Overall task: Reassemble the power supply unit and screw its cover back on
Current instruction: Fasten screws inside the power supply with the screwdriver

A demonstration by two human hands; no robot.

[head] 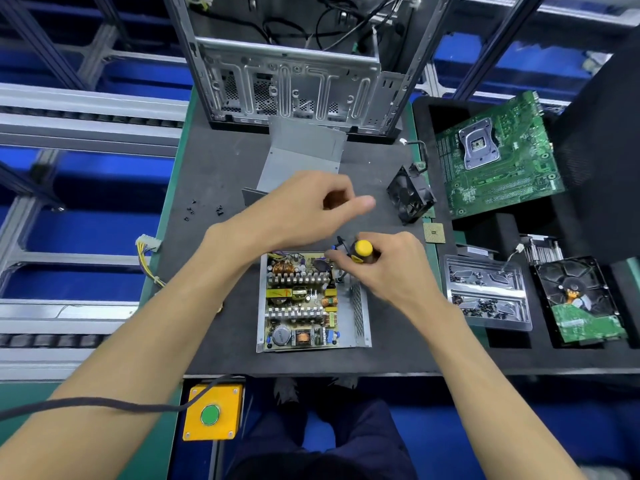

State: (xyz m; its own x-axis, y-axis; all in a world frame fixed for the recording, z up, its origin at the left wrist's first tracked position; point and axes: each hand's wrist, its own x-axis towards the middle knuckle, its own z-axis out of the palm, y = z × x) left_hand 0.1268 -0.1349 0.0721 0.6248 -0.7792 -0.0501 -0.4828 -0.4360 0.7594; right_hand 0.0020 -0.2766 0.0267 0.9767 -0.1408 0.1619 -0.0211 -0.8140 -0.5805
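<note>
While the right hand [388, 268] is gripping a screwdriver [362, 251] by its yellow-capped handle, its tip is pointing down into the far right corner of the open PSU [304, 301], though the tip itself is hidden. That PSU is sitting near the middle of the table's [214, 161] near edge, its circuit board showing coils, heat sinks and capacitors, with a perforated wall standing on its right side. The left hand [304, 206] is hovering just beyond the PSU's far edge with fingers curled and thumb stretched out to the right; whether it is pinching anything cannot be told. Behind that hand, the grey cover [301, 154] is lying on the table, apart from the PSU. A few black screws [204, 209] are lying loose toward the left edge. A bare PC case [294, 88] is standing at the far edge. A black fan [410, 195] is leaning near the right edge, with a CPU [434, 233] just beside it. Past the right edge, a motherboard [498, 157], a clear screw tray [488, 296] and a hard drive [581, 299] are resting in black foam.
</note>
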